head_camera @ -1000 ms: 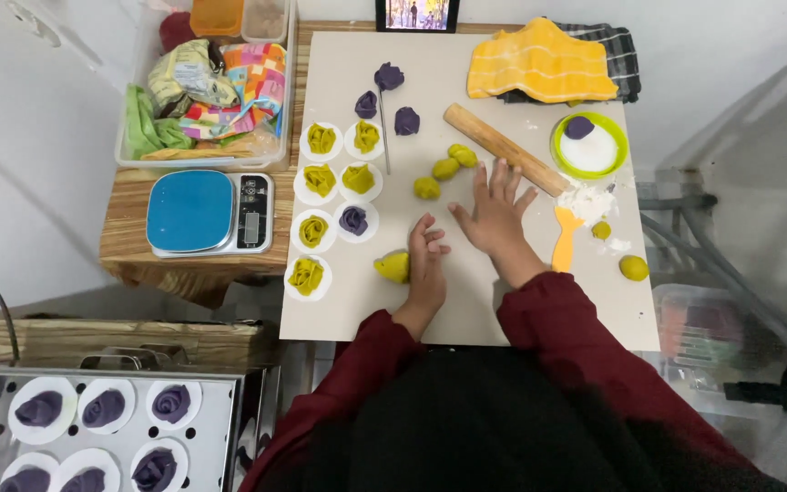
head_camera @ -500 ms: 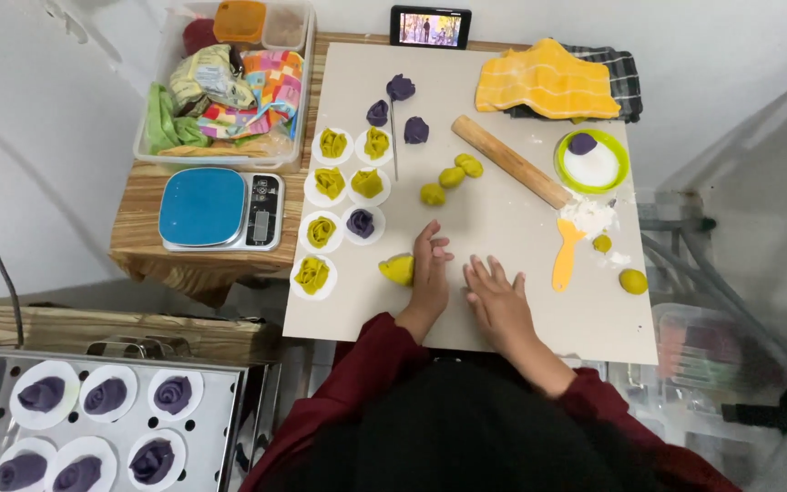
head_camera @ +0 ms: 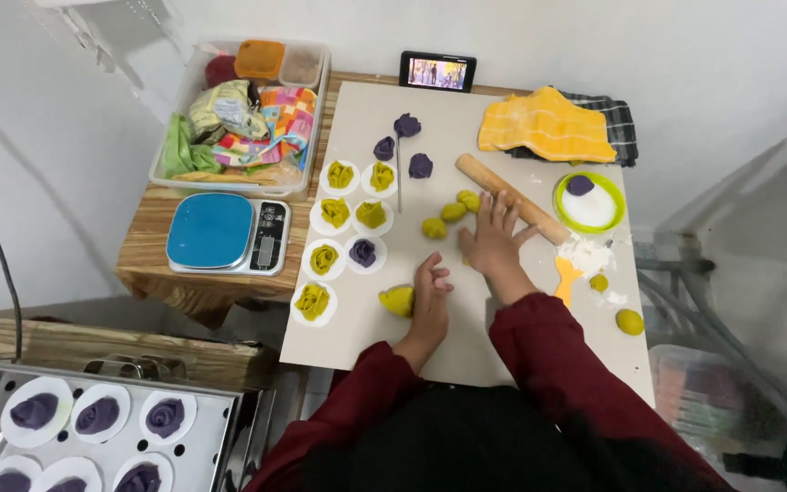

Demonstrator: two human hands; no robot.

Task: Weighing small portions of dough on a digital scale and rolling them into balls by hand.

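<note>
So your left hand (head_camera: 430, 290) sat on the mat w/ fingers curled loosely beside a yellow dough piece (head_camera: 397, 300), touching it at its 3 o'clock edge, prob. to keep it from sliding; not a full grip, more a steadying hold. Your right hand (head_camera: 494, 244) lay open, fingers spread flat on the beige work mat (head_camera: 466, 118), holding nothing, fingertips pointing to 12 o'clock toward the wooden rolling pin (head_camera: 510, 197), which lay diagonally just beyond them, close enough to grab.

Three small yellow dough balls (head_camera: 453, 212) sat at approx. 10 o'clock from the right hand, portioned and near at hand. At 9 o'clock from both hands, shaped yellow rosettes on round white papers (head_camera: 335, 214) stood in two columns, one purple rosette (head_camera: 362, 252) among them, laid out in order so finished pieces stayed apart from raw dough. Purple dough lumps (head_camera: 406, 126) waited at 12 o'clock on the mat's far end.

At 3 o'clock lay an orange scraper (head_camera: 566, 276) w/ a flour heap, and a green-rimmed dish (head_camera: 610, 221) w/ a purple ball in it. A blue kitchen scale (head_camera: 228, 233) sat off the mat at 9 o'clock, and a steel steamer tray (head_camera: 184, 456) w/ purple rosettes at 7 o'clock, low, prob. for loading.
</note>
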